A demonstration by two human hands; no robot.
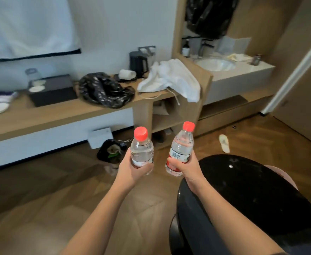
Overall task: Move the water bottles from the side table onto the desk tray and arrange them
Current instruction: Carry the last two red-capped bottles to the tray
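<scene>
I hold two clear water bottles with red caps upright in front of me, above the wooden floor. My left hand [132, 169] grips the lower half of the left bottle [141, 146]. My right hand [185, 165] grips the right bottle [182, 144] around its red and white label; that bottle tilts slightly right. A black tray [59, 92] holding white round items lies on the long wooden desk [46, 115] at the upper left, well beyond both bottles.
On the desk lie a crumpled black plastic bag [105, 89], white towels [171, 78] and a black kettle [138, 63]. A sink counter [243, 70] stands at the right. A black bag-lined bin [252, 196] is under my right arm. A slipper [224, 143] and rubbish bag [111, 150] lie on the floor.
</scene>
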